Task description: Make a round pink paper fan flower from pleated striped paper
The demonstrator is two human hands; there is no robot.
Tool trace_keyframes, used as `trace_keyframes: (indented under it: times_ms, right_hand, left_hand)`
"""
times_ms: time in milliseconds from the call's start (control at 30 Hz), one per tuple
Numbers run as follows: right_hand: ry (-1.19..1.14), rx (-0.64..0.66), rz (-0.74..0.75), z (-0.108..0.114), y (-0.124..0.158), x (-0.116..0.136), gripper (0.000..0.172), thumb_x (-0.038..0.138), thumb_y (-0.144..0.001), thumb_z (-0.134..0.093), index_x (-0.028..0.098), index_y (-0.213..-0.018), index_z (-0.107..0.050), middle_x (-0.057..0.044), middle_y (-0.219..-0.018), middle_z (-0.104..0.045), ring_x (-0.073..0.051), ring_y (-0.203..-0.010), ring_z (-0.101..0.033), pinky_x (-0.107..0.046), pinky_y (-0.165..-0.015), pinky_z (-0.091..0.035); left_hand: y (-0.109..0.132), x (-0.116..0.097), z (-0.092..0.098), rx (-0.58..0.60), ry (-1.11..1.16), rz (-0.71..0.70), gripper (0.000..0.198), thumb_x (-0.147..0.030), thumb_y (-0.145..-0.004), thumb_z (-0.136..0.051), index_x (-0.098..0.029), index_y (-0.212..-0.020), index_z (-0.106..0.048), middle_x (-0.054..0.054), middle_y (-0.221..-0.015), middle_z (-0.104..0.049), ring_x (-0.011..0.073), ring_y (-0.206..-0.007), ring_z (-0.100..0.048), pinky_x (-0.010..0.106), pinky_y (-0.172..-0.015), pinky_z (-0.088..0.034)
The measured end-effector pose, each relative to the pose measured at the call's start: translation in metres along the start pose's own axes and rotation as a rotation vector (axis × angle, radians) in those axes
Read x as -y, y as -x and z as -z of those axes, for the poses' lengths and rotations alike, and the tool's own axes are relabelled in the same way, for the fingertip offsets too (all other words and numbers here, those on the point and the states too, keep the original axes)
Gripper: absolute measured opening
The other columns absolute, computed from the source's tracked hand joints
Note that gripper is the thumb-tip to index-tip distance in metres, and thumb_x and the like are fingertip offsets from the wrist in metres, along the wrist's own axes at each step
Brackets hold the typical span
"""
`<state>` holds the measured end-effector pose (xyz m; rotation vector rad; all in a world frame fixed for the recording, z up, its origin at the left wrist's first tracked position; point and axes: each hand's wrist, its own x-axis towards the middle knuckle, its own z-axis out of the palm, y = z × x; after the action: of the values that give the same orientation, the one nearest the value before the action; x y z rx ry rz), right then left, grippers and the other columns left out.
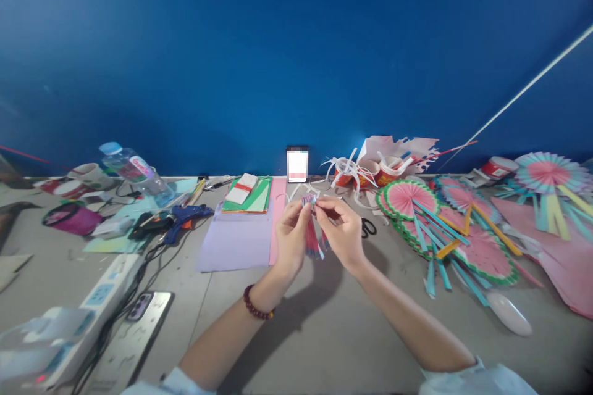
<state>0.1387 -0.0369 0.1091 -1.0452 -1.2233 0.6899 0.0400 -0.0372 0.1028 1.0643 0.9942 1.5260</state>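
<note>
In the middle of the head view, both my hands pinch a small paper piece with a purple patterned top and pink and blue strips hanging down, like a paper tassel [313, 241]. My left hand [293, 231], with a dark bead bracelet at the wrist, is closed on its upper left side. Opposite it, my right hand [340, 228] grips the upper right edge between thumb and finger. The fingers cover part of the top. Close to my right hand lie black scissors [369, 228], seen only by their handles.
Left of my hands are purple paper sheets [236, 241], green paper [259, 197], a blue glue gun [185, 219], a tilted bottle [136, 170], a power strip [99, 302] and a phone [134, 339]. Rightward lie folded paper fans [412, 199], red cups [389, 173] and a white oval piece [509, 315].
</note>
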Motion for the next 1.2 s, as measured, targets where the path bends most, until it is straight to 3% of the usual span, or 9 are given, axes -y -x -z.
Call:
trace_keyframes:
  times_ms: [233,400,533,867,1200]
  right_hand:
    - [-0.024,0.006,-0.035,-0.0001,0.0009,-0.0019,0.010,0.030,-0.076,-0.067,0.023,-0.081,-0.070,-0.005,-0.090,-0.070,-0.019,-0.081,-0.066,-0.033,-0.076,-0.054]
    - [-0.145,0.036,-0.215,-0.0004,-0.0008,-0.0010,0.019,0.037,-0.073,-0.069,0.021,-0.081,-0.066,-0.002,-0.075,-0.068,-0.017,-0.067,-0.064,-0.030,-0.061,-0.055]
    - [-0.174,0.048,-0.274,0.0002,-0.0024,0.0003,0.022,0.040,-0.072,-0.070,0.020,-0.078,-0.065,-0.001,-0.069,-0.066,-0.015,-0.061,-0.063,-0.028,-0.055,-0.054]
    - [-0.121,-0.039,-0.144,-0.0010,-0.0001,-0.0022,0.022,0.037,-0.074,-0.070,0.018,-0.081,-0.062,-0.004,-0.083,-0.067,-0.013,-0.063,-0.063,-0.027,-0.058,-0.054]
    - [-0.007,-0.008,-0.077,-0.0030,0.0023,-0.0043,0.019,0.036,-0.077,-0.066,0.018,-0.084,-0.064,-0.005,-0.083,-0.068,-0.016,-0.071,-0.066,-0.028,-0.066,-0.056]
  left_hand:
    - [-0.0025,-0.0023,0.0013,0.019,-0.058,-0.067,0.022,-0.039,-0.082,-0.060,-0.020,-0.083,-0.069,0.003,-0.087,-0.064,0.0163,-0.085,-0.058,0.027,-0.077,-0.045]
    - [-0.0049,-0.0001,0.0047,0.042,-0.170,-0.094,0.030,-0.042,-0.087,-0.052,-0.019,-0.072,-0.063,0.002,-0.075,-0.059,0.0154,-0.075,-0.054,0.027,-0.072,-0.043]
    - [-0.0059,0.0002,0.0066,0.045,-0.214,-0.130,0.033,-0.042,-0.089,-0.049,-0.019,-0.070,-0.061,0.001,-0.072,-0.058,0.0152,-0.074,-0.055,0.027,-0.071,-0.042]
    - [-0.0077,-0.0002,0.0060,-0.010,-0.321,-0.279,0.028,-0.036,-0.090,-0.049,-0.018,-0.075,-0.064,0.003,-0.079,-0.057,0.0151,-0.076,-0.053,0.026,-0.069,-0.040]
    - [-0.0066,0.0013,0.0062,0.013,-0.290,-0.267,0.024,-0.032,-0.091,-0.049,-0.018,-0.077,-0.063,0.003,-0.082,-0.057,0.0145,-0.077,-0.053,0.026,-0.069,-0.040]
